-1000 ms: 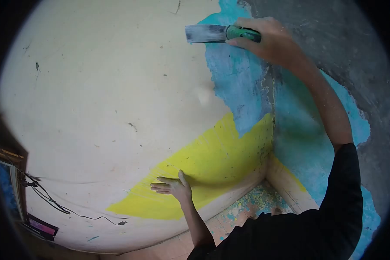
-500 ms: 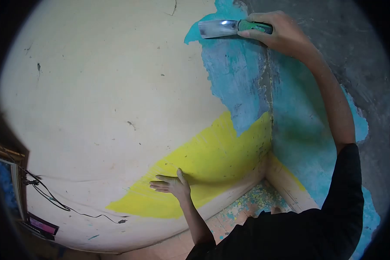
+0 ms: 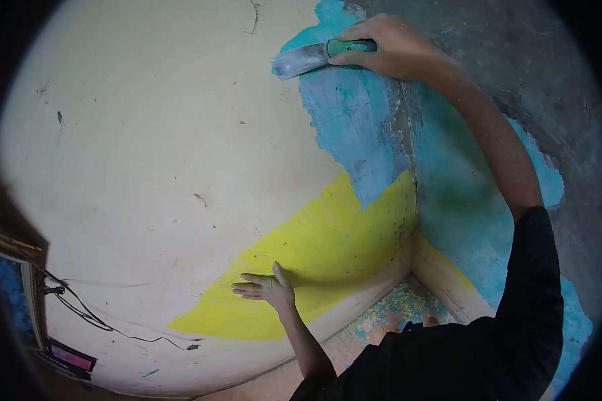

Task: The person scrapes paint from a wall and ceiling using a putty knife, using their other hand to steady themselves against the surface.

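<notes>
In my right hand [image 3: 388, 50] is a paint scraper [image 3: 299, 61] with a wide metal blade and a green and black handle. Its blade points left and lies at the edge where the cream paint [image 3: 180, 120] meets a bared blue patch [image 3: 354, 120]. My left hand [image 3: 267, 287] is spread, fingers apart, against the yellow painted area [image 3: 328, 234] lower on the wall. Nothing is in it.
The adjoining wall on the right has blue [image 3: 455, 174] and bare grey [image 3: 502, 53] areas. Paint flakes [image 3: 398, 307] litter the floor in the corner. A black cable [image 3: 140, 337] hangs at lower left, by a framed picture [image 3: 17, 301].
My right hand has moved the scraper left, and its blade now tilts down toward the cream paint's edge. My left hand stays in place on the yellow area. The view has shifted slightly.
</notes>
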